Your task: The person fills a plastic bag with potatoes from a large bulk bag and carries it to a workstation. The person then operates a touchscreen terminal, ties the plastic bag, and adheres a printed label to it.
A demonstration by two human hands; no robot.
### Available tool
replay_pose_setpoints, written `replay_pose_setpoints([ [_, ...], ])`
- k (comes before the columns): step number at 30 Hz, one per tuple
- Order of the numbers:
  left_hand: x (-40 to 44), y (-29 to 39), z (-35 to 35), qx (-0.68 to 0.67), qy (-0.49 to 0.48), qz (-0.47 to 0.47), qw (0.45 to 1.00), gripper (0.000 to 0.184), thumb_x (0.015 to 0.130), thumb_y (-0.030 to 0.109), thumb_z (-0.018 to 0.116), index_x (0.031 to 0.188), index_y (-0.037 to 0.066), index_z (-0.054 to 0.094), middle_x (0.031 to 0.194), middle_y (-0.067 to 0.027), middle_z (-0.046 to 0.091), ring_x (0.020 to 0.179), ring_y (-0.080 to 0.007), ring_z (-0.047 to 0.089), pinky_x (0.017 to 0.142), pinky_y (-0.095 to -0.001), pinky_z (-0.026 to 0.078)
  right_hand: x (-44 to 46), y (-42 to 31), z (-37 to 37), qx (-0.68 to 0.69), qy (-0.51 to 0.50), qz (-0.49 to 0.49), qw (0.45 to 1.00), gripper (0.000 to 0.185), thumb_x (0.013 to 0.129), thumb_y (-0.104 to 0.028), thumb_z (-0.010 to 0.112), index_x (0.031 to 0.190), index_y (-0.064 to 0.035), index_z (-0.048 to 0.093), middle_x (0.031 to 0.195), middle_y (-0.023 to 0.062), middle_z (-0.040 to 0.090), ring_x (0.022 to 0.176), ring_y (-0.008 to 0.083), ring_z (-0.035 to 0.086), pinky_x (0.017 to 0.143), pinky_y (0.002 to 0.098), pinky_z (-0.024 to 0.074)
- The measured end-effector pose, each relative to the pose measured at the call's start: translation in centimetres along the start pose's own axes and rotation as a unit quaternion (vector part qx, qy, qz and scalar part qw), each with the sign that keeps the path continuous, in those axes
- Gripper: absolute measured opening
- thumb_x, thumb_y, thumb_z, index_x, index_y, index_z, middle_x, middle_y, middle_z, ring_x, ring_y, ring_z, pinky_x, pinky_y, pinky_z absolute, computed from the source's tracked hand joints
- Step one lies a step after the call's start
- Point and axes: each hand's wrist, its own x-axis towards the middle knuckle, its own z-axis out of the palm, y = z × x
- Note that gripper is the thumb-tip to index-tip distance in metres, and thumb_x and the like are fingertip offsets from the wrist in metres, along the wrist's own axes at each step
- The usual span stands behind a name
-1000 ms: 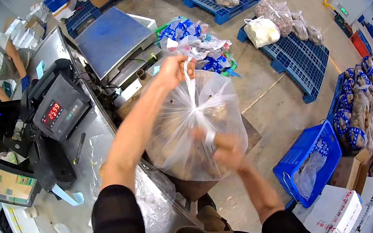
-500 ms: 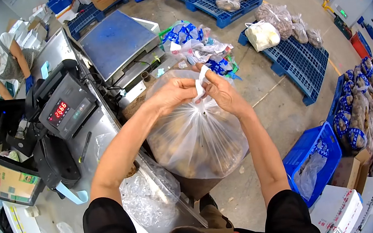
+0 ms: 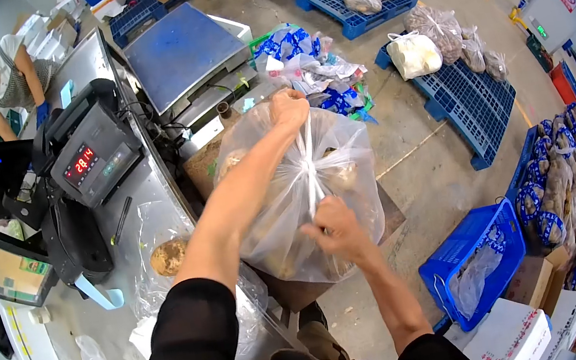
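Note:
A large clear plastic bag (image 3: 276, 246) full of brownish lumps stands in front of me, its neck gathered into a white knot. My left hand (image 3: 290, 109) is closed round one twisted end of the plastic, on the far side of the knot. On the near side, my right hand (image 3: 337, 226) is closed on the other twisted end. The two ends are stretched straight apart between my hands. Under the bag, a brown surface (image 3: 387, 213) shows at its edges.
Left is a metal table (image 3: 141, 180) with a scale display (image 3: 92, 154) and a wrapped brown lump (image 3: 168, 258). A platform scale (image 3: 187, 54) stands beyond. At right are a blue crate (image 3: 430, 270) and blue pallets (image 3: 468, 106). A co-worker (image 3: 15, 76) stands far left.
From close together above the knot, my hands have moved apart, left away from me and right toward me, pulling the ends tight. The red display digits differ.

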Motion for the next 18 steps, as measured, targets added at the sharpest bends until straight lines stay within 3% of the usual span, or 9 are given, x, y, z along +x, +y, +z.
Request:
replay_pose_setpoints([
  [1, 0.0, -0.1, 0.5, -0.014, 0.028, -0.03, 0.999, 0.016, 0.067, 0.009, 0.061, 0.08, 0.009, 0.07, 0.086, -0.0142, 0.07, 0.085, -0.0255, 0.067, 0.077, -0.0349, 0.05, 0.3, -0.6, 0.5, -0.043, -0.014, -0.073, 0.996, 0.038, 0.074, -0.019, 0.074, 0.058, -0.0061, 0.042, 0.058, 0.0079, 0.038, 0.06, 0.0236, 0.042, 0.06, 0.0353, 0.0338],
  [4, 0.3, 0.3, 0.7, 0.017, 0.068, -0.061, 0.996, 0.016, 0.071, 0.012, 0.06, 0.082, 0.012, 0.071, 0.091, -0.0147, 0.07, 0.087, -0.0275, 0.067, 0.079, -0.0359, 0.051, -0.4, -1.7, 2.0, -0.048, -0.016, -0.082, 0.995, 0.037, 0.07, -0.019, 0.075, 0.058, -0.0056, 0.044, 0.061, 0.0075, 0.042, 0.066, 0.0282, 0.044, 0.066, 0.0385, 0.0343],
  [9, 1.4, 0.1, 2.0, 0.031, 0.103, -0.088, 0.99, 0.018, 0.075, 0.017, 0.061, 0.089, 0.011, 0.07, 0.098, -0.0165, 0.068, 0.09, -0.0312, 0.066, 0.081, -0.0398, 0.051, -0.4, -3.0, 2.2, -0.07, 0.006, -0.08, 0.994, 0.029, 0.069, -0.014, 0.074, 0.06, -0.005, 0.048, 0.063, 0.0074, 0.046, 0.069, 0.0274, 0.046, 0.068, 0.0387, 0.0358],
  [12, 1.8, -0.6, 0.8, -0.028, -0.002, -0.072, 0.997, 0.021, 0.078, 0.018, 0.059, 0.092, 0.007, 0.07, 0.1, -0.0183, 0.067, 0.096, -0.0322, 0.064, 0.083, -0.0428, 0.05, -2.0, -1.9, 3.8, -0.111, -0.025, -0.06, 0.992, 0.023, 0.067, -0.012, 0.074, 0.069, -0.0028, 0.053, 0.074, 0.0112, 0.053, 0.081, 0.0316, 0.052, 0.076, 0.0412, 0.0392],
  [14, 5.8, -4.2, 1.8, 0.051, -0.068, 0.011, 0.996, 0.029, 0.08, 0.016, 0.055, 0.104, 0.003, 0.066, 0.11, -0.0193, 0.064, 0.107, -0.0319, 0.059, 0.091, -0.0423, 0.046, -3.8, -1.5, 3.6, -0.167, -0.03, -0.054, 0.984, 0.029, 0.066, -0.013, 0.074, 0.087, -0.0005, 0.058, 0.09, 0.0156, 0.057, 0.096, 0.0374, 0.053, 0.084, 0.0456, 0.0395],
  [15, 5.3, -4.9, -0.5, 0.098, -0.125, 0.031, 0.987, 0.037, 0.079, 0.014, 0.054, 0.115, 0.004, 0.063, 0.116, -0.0195, 0.061, 0.111, -0.0321, 0.057, 0.096, -0.0406, 0.044, -4.2, -2.1, 2.7, -0.139, -0.061, -0.037, 0.988, 0.041, 0.067, -0.012, 0.072, 0.103, 0.0014, 0.057, 0.106, 0.0199, 0.057, 0.107, 0.0419, 0.049, 0.091, 0.0494, 0.0374],
  [16, 2.8, -4.2, -3.6, 0.104, -0.151, 0.091, 0.979, 0.046, 0.073, 0.014, 0.06, 0.119, 0.005, 0.06, 0.116, -0.019, 0.062, 0.108, -0.0316, 0.059, 0.094, -0.04, 0.046, -6.4, 0.0, 3.1, -0.21, 0.0, -0.066, 0.975, 0.047, 0.069, -0.012, 0.071, 0.111, 0.0022, 0.055, 0.112, 0.0222, 0.055, 0.109, 0.0411, 0.049, 0.093, 0.0508, 0.0363],
  [17, 0.5, -4.5, -6.5, 0.12, -0.128, 0.193, 0.965, 0.051, 0.067, 0.016, 0.067, 0.116, 0.003, 0.061, 0.109, -0.0173, 0.065, 0.101, -0.0307, 0.061, 0.09, -0.0383, 0.048, -7.1, -0.8, 2.0, -0.238, -0.012, -0.006, 0.971, 0.045, 0.072, -0.009, 0.068, 0.113, 0.0037, 0.055, 0.116, 0.0242, 0.053, 0.112, 0.0411, 0.047, 0.098, 0.0493, 0.0347],
  [18, -2.2, -5.0, -10.5, 0.068, -0.114, 0.227, 0.965, 0.055, 0.063, 0.02, 0.071, 0.114, 0.002, 0.06, 0.103, -0.0169, 0.065, 0.093, -0.0287, 0.063, 0.083, -0.0364, 0.05, -7.5, -2.2, 1.6, -0.222, -0.005, 0.021, 0.975, 0.043, 0.074, -0.007, 0.066, 0.114, 0.0041, 0.055, 0.117, 0.0248, 0.053, 0.113, 0.0411, 0.048, 0.098, 0.0479, 0.0352],
])
